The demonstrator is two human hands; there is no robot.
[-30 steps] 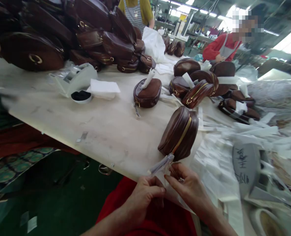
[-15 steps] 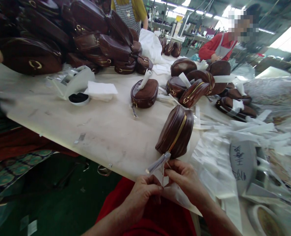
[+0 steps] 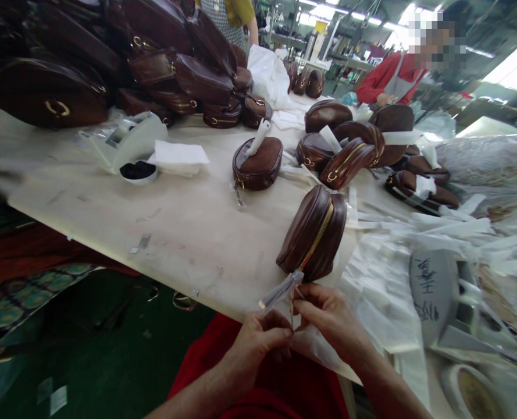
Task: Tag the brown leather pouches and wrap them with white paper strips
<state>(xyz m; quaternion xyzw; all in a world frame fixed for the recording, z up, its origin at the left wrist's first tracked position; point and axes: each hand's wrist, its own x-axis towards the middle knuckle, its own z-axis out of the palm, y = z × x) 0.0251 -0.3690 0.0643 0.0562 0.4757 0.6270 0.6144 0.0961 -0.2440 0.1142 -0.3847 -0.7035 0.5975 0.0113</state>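
Note:
A dark brown leather bag [image 3: 313,233] with a gold zipper [image 3: 317,241] stands on the table in front of me. From the zipper's lower end hangs a pull wrapped in clear plastic [image 3: 282,291], pointing toward the left. My right hand [image 3: 330,314] is closed in a pinch just below that pull, on a thin strip [image 3: 292,314]. Lower down, my left hand [image 3: 264,337] pinches the other end of the strip between thumb and fingers. The strip's ends are hidden by my fingertips.
Another brown bag [image 3: 258,163] with a white-wrapped piece on top stands farther back. Brown bags [image 3: 206,81] are piled at the back left, more at right. Tape dispensers [image 3: 441,291] [image 3: 131,142] and white paper strips [image 3: 380,279] lie around. A co-worker [image 3: 393,78] stands across the table.
The view has shifted very slightly. My left hand has moved a touch to the right; both hands keep the same pinch, and the bag stays in place.

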